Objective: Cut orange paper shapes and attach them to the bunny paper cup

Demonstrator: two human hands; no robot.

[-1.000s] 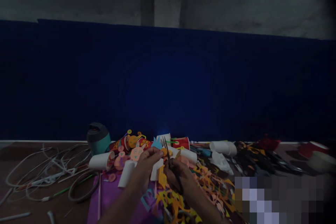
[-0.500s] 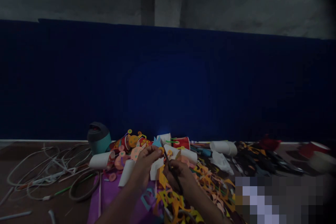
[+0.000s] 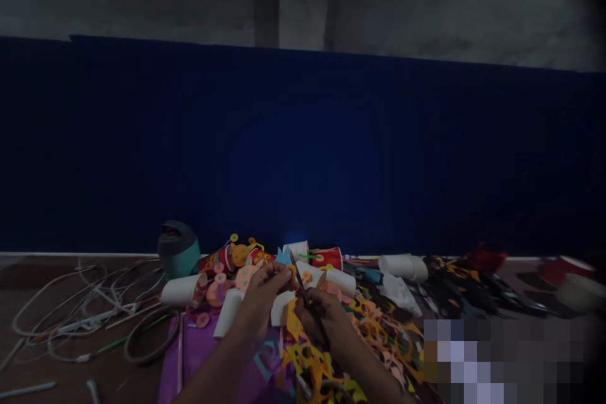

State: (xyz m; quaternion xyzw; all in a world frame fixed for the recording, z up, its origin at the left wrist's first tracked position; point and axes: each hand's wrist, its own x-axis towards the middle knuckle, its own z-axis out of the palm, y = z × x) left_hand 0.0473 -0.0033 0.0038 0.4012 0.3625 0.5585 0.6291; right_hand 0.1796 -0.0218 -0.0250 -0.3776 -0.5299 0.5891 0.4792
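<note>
My left hand (image 3: 261, 295) is closed, its thumb and fingers pinching a small orange piece (image 3: 292, 273). To its right, my right hand (image 3: 322, 317) is wrapped round a pair of dark scissors (image 3: 307, 298), whose blades point up and away beside the orange piece. Under my hands lie a purple sheet (image 3: 201, 353) and a heap of yellow and orange scraps (image 3: 312, 363). White paper cups (image 3: 230, 314) and red cups (image 3: 327, 259) surround the hands. A light blue cut shape (image 3: 284, 255) lies just beyond my left fingertips.
A teal and dark grey device (image 3: 178, 251) stands at the back left. White cables (image 3: 111, 297) and a grey coil (image 3: 151, 336) spread over the left side. A clear plastic bag (image 3: 400, 293) and dark tools (image 3: 511, 293) lie to the right. Behind the table rises a blue panel (image 3: 303, 151).
</note>
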